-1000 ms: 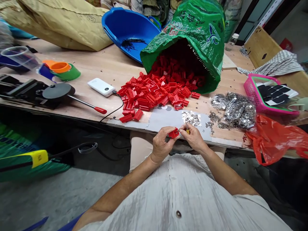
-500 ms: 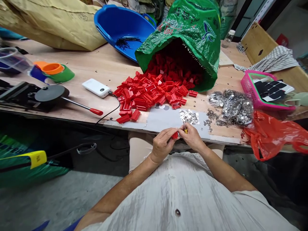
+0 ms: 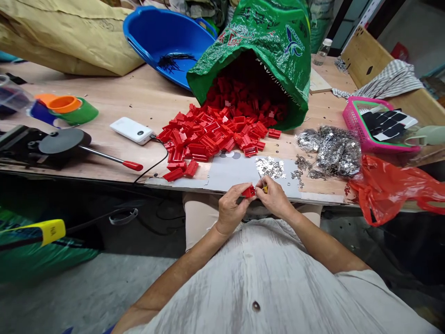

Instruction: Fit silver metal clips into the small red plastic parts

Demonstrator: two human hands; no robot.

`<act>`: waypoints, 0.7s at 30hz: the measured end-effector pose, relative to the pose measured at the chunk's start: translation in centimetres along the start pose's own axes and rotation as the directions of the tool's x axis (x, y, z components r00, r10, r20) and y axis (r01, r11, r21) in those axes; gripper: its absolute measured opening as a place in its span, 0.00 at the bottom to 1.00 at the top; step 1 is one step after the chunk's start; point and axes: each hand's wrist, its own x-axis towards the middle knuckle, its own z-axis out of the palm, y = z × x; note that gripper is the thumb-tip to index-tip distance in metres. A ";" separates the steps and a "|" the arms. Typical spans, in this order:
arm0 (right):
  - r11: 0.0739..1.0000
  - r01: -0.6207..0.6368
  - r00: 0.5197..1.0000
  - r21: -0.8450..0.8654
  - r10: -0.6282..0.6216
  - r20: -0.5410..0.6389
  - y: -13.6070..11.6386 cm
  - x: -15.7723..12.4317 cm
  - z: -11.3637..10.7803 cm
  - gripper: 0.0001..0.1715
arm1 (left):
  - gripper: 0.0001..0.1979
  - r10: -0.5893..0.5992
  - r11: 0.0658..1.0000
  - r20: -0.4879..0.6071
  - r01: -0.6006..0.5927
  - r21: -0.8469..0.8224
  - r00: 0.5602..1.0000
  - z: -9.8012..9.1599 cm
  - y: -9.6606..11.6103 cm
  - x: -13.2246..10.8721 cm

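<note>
Between the thumb and fingers of my left hand (image 3: 232, 208) is a small red plastic part (image 3: 249, 191), its hollow side partly showing. My right hand (image 3: 273, 197) is closed on a thin tool with a yellow handle (image 3: 265, 189), and its fingertips meet the right end of the red part. Whatever small piece may be at those fingertips is too small to make out. Just beyond my hands, flat shiny metal pieces (image 3: 270, 167) lie spread on a grey sheet (image 3: 225, 174). A heap of similar red parts (image 3: 208, 137) spills from a green sack (image 3: 292, 60).
Bags of metal pieces (image 3: 339, 150), a pink basket (image 3: 351, 118) and a red plastic bag (image 3: 392, 185) lie to the right. Leftward are a white power bank (image 3: 132, 130) with a cable and a lever (image 3: 104, 157) with a red grip. Behind stands a blue basin (image 3: 139, 37).
My left hand has turned the red part so more of its hollow side shows. My right hand keeps the yellow-handled tool. The whole view has shifted slightly.
</note>
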 end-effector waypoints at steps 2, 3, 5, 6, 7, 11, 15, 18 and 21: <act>1.000 -0.008 1.000 0.004 0.008 0.010 -0.1 -0.1 -0.1 0.04 | 0.17 -0.045 0.998 -0.014 0.045 -0.032 0.999 0.1 -0.1 0.0; 1.000 -0.011 1.000 0.006 0.011 0.015 -0.2 -0.2 -0.1 0.04 | 0.17 -0.068 0.997 -0.020 0.067 -0.047 0.997 0.1 -0.1 0.0; 1.000 -0.013 1.000 0.012 0.012 0.022 -0.2 -0.2 -0.2 0.04 | 0.18 -0.120 0.990 -0.021 0.118 -0.078 0.993 0.1 -0.2 0.0; 1.000 -0.013 1.000 0.015 0.012 0.026 -0.3 -0.2 -0.2 0.04 | 0.18 -0.153 0.984 -0.017 0.150 -0.100 0.988 0.1 -0.2 0.0; 1.000 -0.011 0.999 0.020 0.011 0.031 -0.3 -0.2 -0.3 0.04 | 0.19 -0.192 0.974 -0.011 0.189 -0.127 0.981 0.1 -0.2 0.0; 0.996 0.008 0.998 0.084 -0.013 0.057 0.0 -0.1 -0.7 0.06 | 0.21 -0.368 0.886 0.015 0.355 -0.297 0.930 0.2 -0.2 0.1; 0.984 0.026 0.995 0.175 -0.043 0.092 0.6 0.1 -1.0 0.10 | 0.23 -0.468 0.783 0.037 0.434 -0.445 0.883 0.4 -0.2 0.3; 0.958 -0.007 0.987 0.285 -0.039 0.156 1.2 0.0 -0.9 0.13 | 0.23 -0.496 0.741 0.046 0.450 -0.499 0.867 0.6 -0.1 0.3; 0.926 -0.039 0.982 0.375 -0.033 0.185 1.5 -0.1 -0.6 0.16 | 0.23 -0.504 0.719 0.069 0.462 -0.519 0.861 0.7 -0.1 0.2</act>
